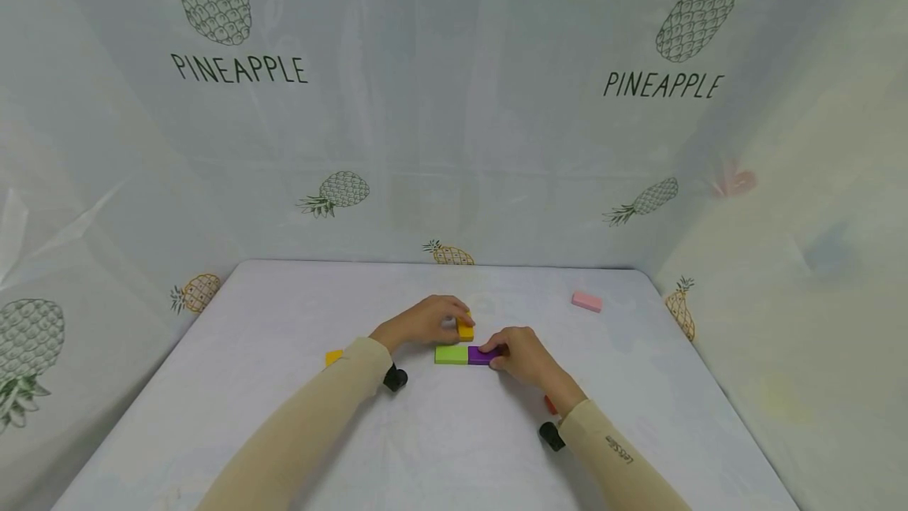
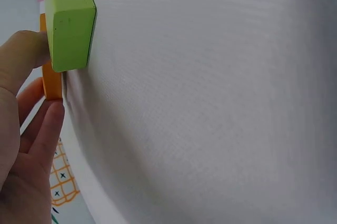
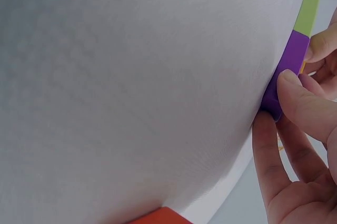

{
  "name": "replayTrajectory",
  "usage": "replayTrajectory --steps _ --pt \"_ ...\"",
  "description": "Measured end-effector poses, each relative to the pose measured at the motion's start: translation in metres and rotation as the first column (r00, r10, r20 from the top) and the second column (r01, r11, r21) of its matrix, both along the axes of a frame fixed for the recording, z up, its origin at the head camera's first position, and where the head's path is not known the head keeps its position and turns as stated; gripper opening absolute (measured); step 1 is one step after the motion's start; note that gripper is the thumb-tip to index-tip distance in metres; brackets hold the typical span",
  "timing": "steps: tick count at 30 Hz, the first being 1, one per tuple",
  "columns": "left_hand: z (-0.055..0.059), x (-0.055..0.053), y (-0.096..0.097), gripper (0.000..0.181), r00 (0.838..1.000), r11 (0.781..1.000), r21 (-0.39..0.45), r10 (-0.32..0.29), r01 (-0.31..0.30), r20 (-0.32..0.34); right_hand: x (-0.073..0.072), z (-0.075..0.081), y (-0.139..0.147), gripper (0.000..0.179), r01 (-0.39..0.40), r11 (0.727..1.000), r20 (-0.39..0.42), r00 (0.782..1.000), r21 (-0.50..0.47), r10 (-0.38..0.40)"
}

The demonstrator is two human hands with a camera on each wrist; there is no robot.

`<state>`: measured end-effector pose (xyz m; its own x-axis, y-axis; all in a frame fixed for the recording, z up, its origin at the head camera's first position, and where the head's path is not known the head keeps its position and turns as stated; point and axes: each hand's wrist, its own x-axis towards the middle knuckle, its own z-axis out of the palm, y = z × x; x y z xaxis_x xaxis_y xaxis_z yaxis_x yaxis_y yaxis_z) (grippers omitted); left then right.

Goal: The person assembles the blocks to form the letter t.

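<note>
A green block [image 1: 451, 355] and a purple block [image 1: 481, 356] lie end to end in a row on the table. My right hand [image 1: 523, 356] grips the purple block's right end, with the thumb on its near side in the right wrist view. Just behind the row, my left hand [image 1: 428, 320] holds a yellow-orange block [image 1: 465, 332] between thumb and fingers. That block [image 2: 51, 83] shows partly behind the green block [image 2: 72, 37] in the left wrist view, the fingers at its end.
A pink block [image 1: 587, 302] lies at the back right. Another yellow block [image 1: 333, 356] shows beside my left sleeve, partly covered. A red block [image 1: 551, 404] sits under my right wrist. Pineapple-printed cloth [image 1: 454, 117] hangs behind the white table [image 1: 440, 448].
</note>
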<state>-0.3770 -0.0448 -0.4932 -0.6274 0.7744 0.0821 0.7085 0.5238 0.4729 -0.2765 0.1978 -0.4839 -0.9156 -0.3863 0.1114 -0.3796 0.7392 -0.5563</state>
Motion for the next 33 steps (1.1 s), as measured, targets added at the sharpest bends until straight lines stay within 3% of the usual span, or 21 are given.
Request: replayTrajectory --steps 7,25,33 --pt "-0.0002 0.0006 0.0003 0.032 0.999 1.0 -0.013 -0.004 0.004 0.037 -0.001 -0.0025 0.0005 0.022 0.002 1.0 0.0 1.0 -0.003 -0.002" --pt "0.0004 -0.0026 -0.0006 0.035 0.998 0.999 -0.037 -0.012 0.014 0.058 -0.0007 -0.0022 0.0 0.023 0.009 1.0 0.0 1.0 0.005 -0.009" --pt "0.0005 -0.003 -0.001 0.038 0.996 1.0 0.002 -0.002 0.002 0.094 0.0007 -0.0011 -0.0007 0.022 0.016 1.0 -0.003 1.0 0.001 -0.016"
